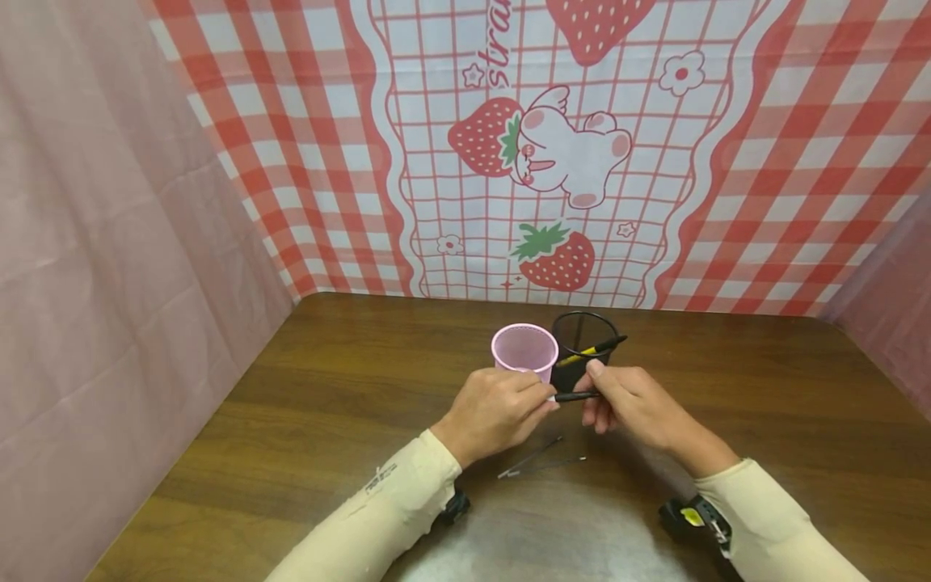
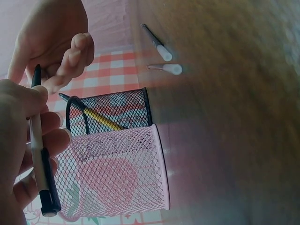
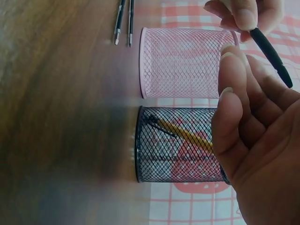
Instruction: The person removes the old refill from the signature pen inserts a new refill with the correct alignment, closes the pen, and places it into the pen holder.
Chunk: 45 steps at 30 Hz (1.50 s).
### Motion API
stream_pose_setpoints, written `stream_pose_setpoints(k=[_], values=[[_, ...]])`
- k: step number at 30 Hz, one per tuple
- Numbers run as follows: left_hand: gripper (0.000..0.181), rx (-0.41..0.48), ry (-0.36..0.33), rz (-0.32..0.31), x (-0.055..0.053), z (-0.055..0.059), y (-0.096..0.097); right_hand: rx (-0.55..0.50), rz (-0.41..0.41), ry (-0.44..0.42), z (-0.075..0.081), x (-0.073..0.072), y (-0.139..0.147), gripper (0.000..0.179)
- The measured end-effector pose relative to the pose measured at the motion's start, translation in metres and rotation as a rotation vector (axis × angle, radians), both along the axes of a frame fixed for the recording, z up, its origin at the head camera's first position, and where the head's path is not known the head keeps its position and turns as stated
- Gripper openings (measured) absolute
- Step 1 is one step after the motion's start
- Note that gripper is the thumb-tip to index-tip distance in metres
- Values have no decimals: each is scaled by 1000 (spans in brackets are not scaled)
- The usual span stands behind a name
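Note:
My left hand (image 1: 502, 408) pinches a white-and-black pen (image 2: 38, 159) between thumb and fingers, close in front of the pink mesh cup (image 1: 524, 349). The pen's black end (image 3: 272, 57) points toward my right hand (image 1: 636, 404). That hand has its fingers loosely bent, and in the right wrist view the pen's free end lies over them without being gripped. A black mesh pen cup (image 3: 173, 145) stands beside the pink one. Inside the black cup leans a yellow-and-black pen (image 2: 101, 118).
Two thin pen refills (image 1: 534, 458) lie on the brown wooden table (image 1: 349, 412), nearer to me than the cups. Behind the table hangs a red-and-white checked strawberry cloth (image 1: 327, 162). A pink curtain (image 1: 109, 283) hangs at the left.

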<state>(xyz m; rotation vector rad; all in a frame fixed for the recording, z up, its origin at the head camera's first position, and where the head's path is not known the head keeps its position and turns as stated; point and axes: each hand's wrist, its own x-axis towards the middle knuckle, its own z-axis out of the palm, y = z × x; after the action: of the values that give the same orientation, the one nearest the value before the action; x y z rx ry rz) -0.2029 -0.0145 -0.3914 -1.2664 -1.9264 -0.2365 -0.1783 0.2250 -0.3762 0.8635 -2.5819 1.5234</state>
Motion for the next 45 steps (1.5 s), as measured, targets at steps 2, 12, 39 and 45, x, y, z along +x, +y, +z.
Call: stream_pose_setpoints(k=[2, 12, 39, 45], values=[[13, -6, -1, 7, 0, 0, 0, -13, -8, 6, 2, 0, 1, 41], [12, -28, -2, 32, 0, 1, 0, 72, -53, 98, 11, 3, 5, 15], [14, -43, -13, 29, 0, 0, 0, 92, 63, 383, 5, -2, 4, 30], [14, -43, -10, 32, -1, 0, 0, 71, 40, 269, 3, 0, 5, 20]])
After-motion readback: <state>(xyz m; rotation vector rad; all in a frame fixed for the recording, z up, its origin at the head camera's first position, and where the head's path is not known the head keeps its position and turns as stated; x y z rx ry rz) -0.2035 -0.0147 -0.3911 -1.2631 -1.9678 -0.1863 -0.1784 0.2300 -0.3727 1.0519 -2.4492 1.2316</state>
